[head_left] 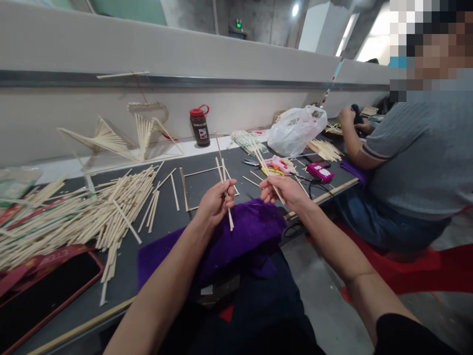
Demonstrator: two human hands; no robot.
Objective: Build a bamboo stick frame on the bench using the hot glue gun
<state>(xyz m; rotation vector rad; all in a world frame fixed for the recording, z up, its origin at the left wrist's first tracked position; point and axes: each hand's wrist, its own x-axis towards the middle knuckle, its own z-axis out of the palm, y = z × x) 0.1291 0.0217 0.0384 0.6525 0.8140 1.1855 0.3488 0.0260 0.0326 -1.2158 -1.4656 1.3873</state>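
Thin wooden sticks point(229, 217) are pinched in my left hand point(218, 199), its fingers closed round them above the purple cloth point(177, 251). Closed as well, my right hand point(283, 190) grips another few wooden sticks point(261, 159) that slant up and to the left. The two hands are apart, with their sticks not touching. Behind my left hand, a rectangular stick frame point(184, 190) lies on the dark table. Just beyond my right hand are yellow-handled scissors point(273, 171) and a pink glue gun point(281, 163). How many sticks each hand has is hard to make out.
A large heap of sticks point(121, 197) covers the table's left, beside a phone point(48, 301). Fan-shaped stick models point(107, 138), a bottle point(199, 129) and a white plastic bag point(297, 130) stand along the back. A magenta box point(320, 172) with a cable lies right; a co-worker point(424, 143) sits beyond.
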